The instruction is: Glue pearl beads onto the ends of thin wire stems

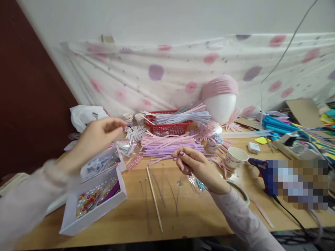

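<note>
My left hand [103, 130] is raised over the white boxes at left, thumb and fingertips pinched together; what they hold, if anything, is too small to make out. Just beyond its fingertips lies a bundle of white stems with silvery tips [134, 133]. My right hand [193, 164] hovers in front of the pink and lilac pipe cleaners [170, 150], its fingers closed in a pinch. Whatever sits between them is hidden. Below the hands, thin wires [172, 191], some with bead-like ends, and a pale wooden stick [154, 200] lie on the table.
An open white box [91, 219] holds bagged beads. Behind stand a red basket [169, 129] of pipe cleaners and a white mannequin head [221, 103] with a pink cover. At right are a paper cup [237, 157], a blue glue gun [264, 174] with its cord, and a power strip [298, 146].
</note>
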The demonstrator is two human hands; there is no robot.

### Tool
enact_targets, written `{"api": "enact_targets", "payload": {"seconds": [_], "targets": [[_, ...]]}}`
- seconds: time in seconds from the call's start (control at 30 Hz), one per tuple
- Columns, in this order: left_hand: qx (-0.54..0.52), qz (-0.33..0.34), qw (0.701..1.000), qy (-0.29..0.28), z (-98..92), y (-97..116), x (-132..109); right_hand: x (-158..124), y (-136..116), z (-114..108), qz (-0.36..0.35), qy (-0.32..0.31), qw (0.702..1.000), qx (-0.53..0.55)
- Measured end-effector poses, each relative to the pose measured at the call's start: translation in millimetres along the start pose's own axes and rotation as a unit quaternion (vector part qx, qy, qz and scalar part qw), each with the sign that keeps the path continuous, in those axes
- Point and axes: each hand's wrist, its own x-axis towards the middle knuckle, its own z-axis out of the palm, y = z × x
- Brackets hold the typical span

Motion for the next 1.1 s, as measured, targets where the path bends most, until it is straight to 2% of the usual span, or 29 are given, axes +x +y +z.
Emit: {"api": "enact_targets", "payload": {"seconds": [0.1, 0.17, 0.27, 0.37, 0.47, 0.53, 0.63, 0.7, 0.77, 0.83, 0.87, 0.9, 0.97, 1.03, 1.07, 1.1], "targets": [[-0.101, -0.041, 0.993, 0.033, 40.2, 20.4, -72.9, -10.9, 3.5, 8.6, 0.016, -0.028, 0.999, 0.033], [-0.186, -0.077, 0.979, 0.039, 75.0, 28.7, -106.9, -16.3, 7.0, 14.3, 0.018, -0.052, 0.998, 0.044], [-0.308, -0.102, 0.945, 0.031, 119.5, 34.9, -125.9, -24.3, 13.8, 19.4, 0.003, -0.082, 0.996, 0.023], [-0.395, -0.128, 0.910, -0.008, 143.5, 38.4, -124.6, -33.2, 21.8, 20.8, -0.012, -0.096, 0.993, -0.067], [-0.454, -0.166, 0.874, -0.054, 152.4, 38.8, -123.9, -41.0, 27.0, 20.5, -0.002, -0.106, 0.984, -0.143], [-0.471, -0.184, 0.861, -0.059, 153.9, 35.6, -125.2, -45.8, 25.4, 18.1, -0.006, -0.106, 0.975, -0.196], [-0.480, -0.210, 0.851, -0.041, 151.3, 27.2, -126.7, -58.8, 14.5, 6.6, -0.013, -0.115, 0.946, -0.302], [-0.470, -0.222, 0.854, -0.008, 147.0, 21.7, -126.8, -75.7, 5.0, -8.1, 0.018, -0.112, 0.931, -0.346], [-0.454, -0.228, 0.861, 0.022, 142.2, 17.6, -126.8, -99.5, -3.0, -28.6, 0.074, -0.077, 0.922, -0.373], [-0.442, -0.222, 0.869, 0.028, 138.7, 15.0, -127.2, -127.5, -8.4, -54.1, 0.137, 0.002, 0.906, -0.401], [-0.434, -0.215, 0.874, 0.026, 138.0, 14.2, -127.7, -141.4, -10.2, -68.1, 0.164, 0.063, 0.887, -0.427], [-0.424, -0.206, 0.881, 0.021, 138.0, 13.9, -128.2, -154.4, -11.7, -82.5, 0.189, 0.140, 0.853, -0.466], [-0.399, -0.198, 0.895, -0.001, 139.9, 14.4, -129.4, -174.3, -13.9, -111.0, 0.225, 0.272, 0.759, -0.547], [-0.370, -0.211, 0.904, -0.035, 142.6, 16.0, -130.2, -182.5, -15.0, -136.6, 0.266, 0.362, 0.673, -0.588], [-0.351, -0.222, 0.908, -0.054, 143.7, 16.9, -130.4, -181.7, -14.7, -147.7, 0.269, 0.403, 0.641, -0.595], [-0.327, -0.231, 0.914, -0.071, 144.3, 17.7, -130.4, -177.8, -13.8, -157.4, 0.260, 0.438, 0.622, -0.595]]}}
